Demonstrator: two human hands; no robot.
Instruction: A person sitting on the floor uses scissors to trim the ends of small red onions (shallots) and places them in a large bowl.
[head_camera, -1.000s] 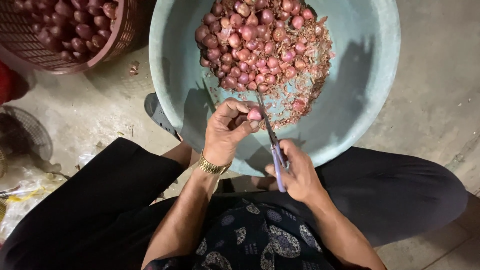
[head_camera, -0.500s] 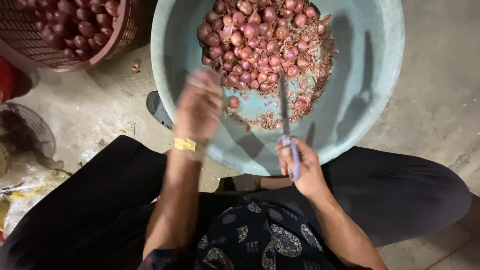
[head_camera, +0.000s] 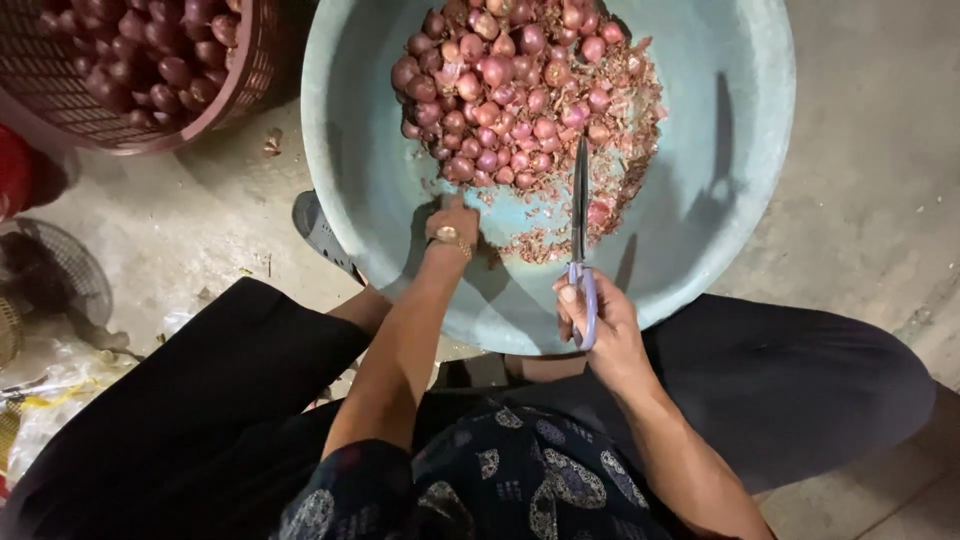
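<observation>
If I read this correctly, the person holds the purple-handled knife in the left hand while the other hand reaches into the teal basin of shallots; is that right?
Not quite: the head view shows the purple-handled knife in the right hand, blade pointing toward the shallots. It is the left hand that reaches into the teal basin; the rest stands.

Knife (head_camera: 580, 215): narrow dark blade, pale purple handle, gripped at the handle, tip pointing away over the basin (head_camera: 700, 230). Shallots (head_camera: 505, 95): small, reddish-purple, heaped at the basin's far side among loose skins. Basin: large, round, teal, on the floor.
</observation>
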